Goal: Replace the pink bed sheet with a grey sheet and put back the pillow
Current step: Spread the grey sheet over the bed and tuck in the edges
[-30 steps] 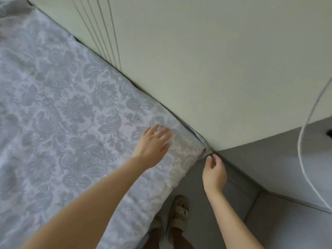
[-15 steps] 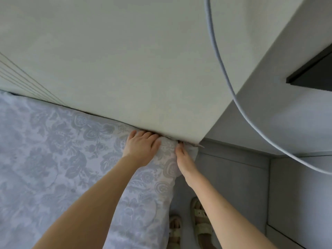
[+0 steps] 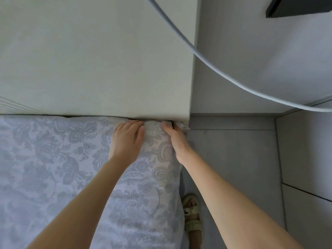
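From my feed I see the grey sheet (image 3: 53, 159) spread over the bed, its far right corner tight against the wall (image 3: 89, 60). The left hand (image 3: 126, 139) presses flat on that corner, fingers straight, tips at the wall edge. The right hand (image 3: 177, 139) grips the sheet's corner, thumb on top, fingers curled down the bed's side.

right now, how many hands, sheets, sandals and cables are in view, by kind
hands: 2 (left hand, right hand)
grey sheet: 1
sandal: 1
cable: 1
total: 5
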`<move>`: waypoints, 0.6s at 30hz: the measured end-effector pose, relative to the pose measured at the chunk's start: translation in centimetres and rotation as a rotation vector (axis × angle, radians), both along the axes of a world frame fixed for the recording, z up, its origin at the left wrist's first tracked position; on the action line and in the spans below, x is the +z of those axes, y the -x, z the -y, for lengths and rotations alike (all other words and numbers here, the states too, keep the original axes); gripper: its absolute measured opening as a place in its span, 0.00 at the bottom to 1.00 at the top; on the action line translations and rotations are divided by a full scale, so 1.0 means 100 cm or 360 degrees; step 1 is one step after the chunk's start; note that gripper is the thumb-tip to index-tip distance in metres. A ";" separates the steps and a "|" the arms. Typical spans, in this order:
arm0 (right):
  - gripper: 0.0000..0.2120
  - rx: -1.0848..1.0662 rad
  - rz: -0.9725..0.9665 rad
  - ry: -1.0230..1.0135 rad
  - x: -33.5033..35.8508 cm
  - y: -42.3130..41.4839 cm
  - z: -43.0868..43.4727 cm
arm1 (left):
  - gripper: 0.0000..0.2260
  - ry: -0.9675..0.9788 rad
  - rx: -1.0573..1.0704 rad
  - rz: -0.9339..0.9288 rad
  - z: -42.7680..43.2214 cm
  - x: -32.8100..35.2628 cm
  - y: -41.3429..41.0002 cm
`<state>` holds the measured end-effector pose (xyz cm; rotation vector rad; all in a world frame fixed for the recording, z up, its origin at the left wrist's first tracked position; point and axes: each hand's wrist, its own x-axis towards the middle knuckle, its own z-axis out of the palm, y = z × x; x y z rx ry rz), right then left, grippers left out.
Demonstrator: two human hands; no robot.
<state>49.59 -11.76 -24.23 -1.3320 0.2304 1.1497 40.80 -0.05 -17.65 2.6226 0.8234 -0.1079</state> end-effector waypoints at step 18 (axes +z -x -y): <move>0.34 0.0032 0.0396 0.0802 0.014 0.045 0.048 | 0.15 -0.0161 -0.0017 -0.0159 -0.017 0.040 0.008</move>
